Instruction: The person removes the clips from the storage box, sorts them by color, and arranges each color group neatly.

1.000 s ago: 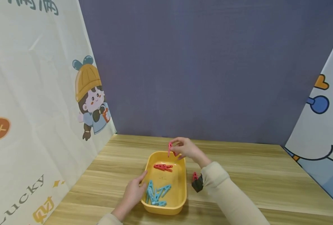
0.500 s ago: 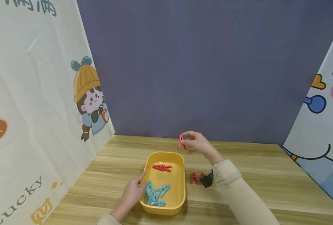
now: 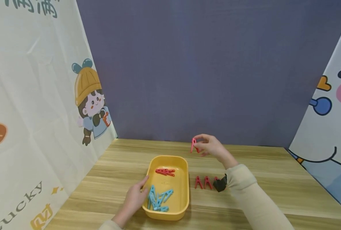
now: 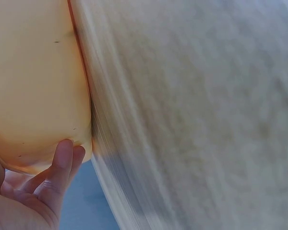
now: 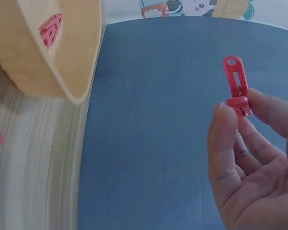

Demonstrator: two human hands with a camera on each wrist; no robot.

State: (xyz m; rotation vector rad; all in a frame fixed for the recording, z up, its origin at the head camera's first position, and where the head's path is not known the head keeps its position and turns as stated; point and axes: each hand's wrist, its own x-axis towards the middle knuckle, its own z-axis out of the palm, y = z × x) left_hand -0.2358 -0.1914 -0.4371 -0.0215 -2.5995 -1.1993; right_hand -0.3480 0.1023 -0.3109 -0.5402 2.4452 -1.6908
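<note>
In the head view, my right hand (image 3: 214, 149) is raised beyond the far right corner of a yellow plastic tub (image 3: 185, 191). Thumb and fingertips pinch a red clothespin (image 5: 236, 81), seen up close in the right wrist view. My left hand (image 3: 135, 198) grips the tub's left side, fingers against its outer wall (image 4: 43, 86) in the left wrist view. Inside the tub lie a small pile of red clothespins (image 3: 165, 172) at the far end and several light blue clothespins (image 3: 158, 199) at the near end.
Right of the tub, red clothespins (image 3: 198, 182) stand in a row on the wooden table (image 3: 245, 201), partly hidden by the black wrist camera (image 3: 220, 183). A dark blue-grey panel (image 3: 187, 70) rises behind the table, with printed white sheets (image 3: 38, 95) at the sides.
My right hand has carried the red clothespin up and rightward, away from above the tub. More of the standing row of clothespins shows. The left hand keeps its hold on the tub.
</note>
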